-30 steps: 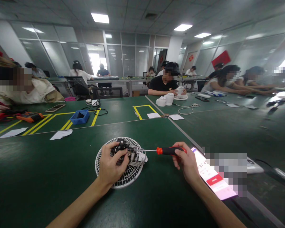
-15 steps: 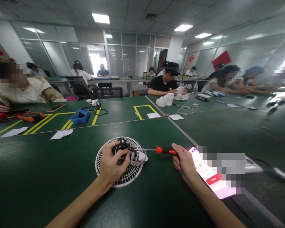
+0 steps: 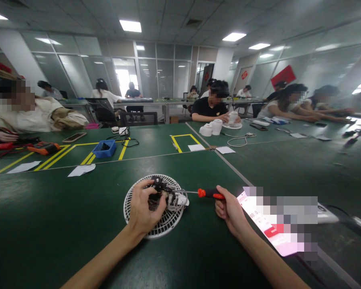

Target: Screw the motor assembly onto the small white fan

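Observation:
A round white fan grille (image 3: 165, 228) lies flat on the green table. On top of it is a dark fan motor assembly (image 3: 158, 184) with wires and a white part at its right end. My left hand (image 3: 146, 206) grips the motor assembly from the left, thumb and fingers around it. My right hand (image 3: 232, 209) is closed on the handle of a red and black screwdriver (image 3: 209, 193). The screwdriver lies level, its shaft pointing left into the assembly's right side. Where the tip ends among the parts, I cannot make out.
A lit phone (image 3: 266, 224) lies by my right forearm. Farther off are a blue bin (image 3: 104, 149), paper slips (image 3: 82, 170), an orange meter (image 3: 44, 148) and white plastic housings (image 3: 212, 127). A co-worker in black (image 3: 209, 108) sits across the table, others at the sides.
The whole view has shifted slightly, moving things a little right. My left hand stays on the motor assembly; the screwdriver stays against it, with my right hand still around its handle.

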Demonstrator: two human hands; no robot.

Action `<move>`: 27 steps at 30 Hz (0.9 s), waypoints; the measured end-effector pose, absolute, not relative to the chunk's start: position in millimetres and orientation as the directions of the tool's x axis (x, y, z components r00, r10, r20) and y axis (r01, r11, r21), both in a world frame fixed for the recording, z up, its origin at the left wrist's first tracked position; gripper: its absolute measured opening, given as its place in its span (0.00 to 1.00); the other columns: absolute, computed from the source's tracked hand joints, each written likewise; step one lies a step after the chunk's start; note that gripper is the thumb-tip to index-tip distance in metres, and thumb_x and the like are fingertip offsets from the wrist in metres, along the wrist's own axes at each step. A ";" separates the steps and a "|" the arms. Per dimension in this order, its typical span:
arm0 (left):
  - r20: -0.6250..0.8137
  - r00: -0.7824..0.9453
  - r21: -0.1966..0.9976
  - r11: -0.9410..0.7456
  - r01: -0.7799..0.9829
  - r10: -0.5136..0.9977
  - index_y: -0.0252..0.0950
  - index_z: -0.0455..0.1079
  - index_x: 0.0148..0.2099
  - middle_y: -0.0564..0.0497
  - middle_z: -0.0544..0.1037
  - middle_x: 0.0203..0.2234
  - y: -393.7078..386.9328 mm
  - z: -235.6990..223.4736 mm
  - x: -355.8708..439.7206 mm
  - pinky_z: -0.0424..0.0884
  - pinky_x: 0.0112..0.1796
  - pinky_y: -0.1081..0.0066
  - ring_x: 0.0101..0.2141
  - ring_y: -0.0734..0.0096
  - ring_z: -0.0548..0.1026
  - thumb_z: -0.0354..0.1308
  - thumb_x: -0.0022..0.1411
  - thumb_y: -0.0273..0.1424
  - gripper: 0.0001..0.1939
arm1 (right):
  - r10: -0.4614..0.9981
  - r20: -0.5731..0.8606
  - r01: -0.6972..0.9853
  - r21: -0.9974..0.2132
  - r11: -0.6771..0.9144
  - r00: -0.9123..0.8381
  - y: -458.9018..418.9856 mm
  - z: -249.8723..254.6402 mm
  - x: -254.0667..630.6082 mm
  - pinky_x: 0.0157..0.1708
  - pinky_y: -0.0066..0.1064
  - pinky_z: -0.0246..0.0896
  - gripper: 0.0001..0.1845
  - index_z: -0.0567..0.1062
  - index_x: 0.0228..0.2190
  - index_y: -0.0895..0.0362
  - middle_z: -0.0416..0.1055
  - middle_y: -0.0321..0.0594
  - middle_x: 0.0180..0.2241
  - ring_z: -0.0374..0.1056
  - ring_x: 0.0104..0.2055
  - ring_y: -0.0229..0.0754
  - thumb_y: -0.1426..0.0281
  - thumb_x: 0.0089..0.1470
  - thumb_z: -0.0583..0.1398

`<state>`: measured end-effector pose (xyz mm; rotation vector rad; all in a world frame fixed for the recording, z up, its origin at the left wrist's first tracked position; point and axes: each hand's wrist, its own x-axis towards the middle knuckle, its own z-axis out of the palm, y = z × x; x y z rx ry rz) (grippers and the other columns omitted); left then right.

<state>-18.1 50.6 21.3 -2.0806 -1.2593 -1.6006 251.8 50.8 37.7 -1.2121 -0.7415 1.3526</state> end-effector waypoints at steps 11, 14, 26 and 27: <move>0.583 0.099 0.596 -0.508 0.622 0.806 0.42 0.71 0.58 0.45 0.73 0.55 64.9 48.2 -30.1 0.71 0.58 0.52 0.54 0.58 0.75 0.57 0.66 0.34 0.19 | 0.968 -0.208 -0.367 -0.919 -0.144 0.142 51.8 39.5 254.5 0.13 0.21 0.42 0.23 0.62 0.25 0.52 0.55 0.23 0.13 0.49 0.13 0.30 0.53 0.51 0.68; 0.537 0.117 0.641 -0.494 0.588 0.836 0.40 0.74 0.54 0.44 0.75 0.54 70.2 55.9 -31.6 0.70 0.58 0.52 0.54 0.57 0.75 0.59 0.65 0.34 0.16 | 0.968 -0.200 -0.364 -0.922 -0.134 0.150 52.3 39.7 254.8 0.13 0.22 0.42 0.24 0.62 0.25 0.52 0.55 0.24 0.13 0.49 0.13 0.30 0.53 0.51 0.68; 0.533 0.313 0.462 -0.580 0.671 0.786 0.46 0.60 0.68 0.47 0.73 0.46 73.4 61.5 -39.0 0.76 0.45 0.60 0.42 0.64 0.76 0.54 0.67 0.35 0.28 | 0.974 -0.178 -0.330 -0.936 -0.123 0.141 48.7 42.9 254.5 0.14 0.21 0.44 0.27 0.62 0.25 0.53 0.56 0.24 0.13 0.50 0.13 0.29 0.50 0.48 0.69; 0.530 0.326 0.455 -0.587 0.670 0.783 0.46 0.64 0.65 0.48 0.73 0.46 74.1 62.1 -39.5 0.76 0.45 0.60 0.42 0.64 0.77 0.54 0.67 0.35 0.25 | 0.974 -0.177 -0.327 -0.937 -0.123 0.142 48.9 42.7 254.8 0.14 0.21 0.44 0.27 0.62 0.25 0.53 0.56 0.24 0.13 0.51 0.13 0.29 0.49 0.47 0.70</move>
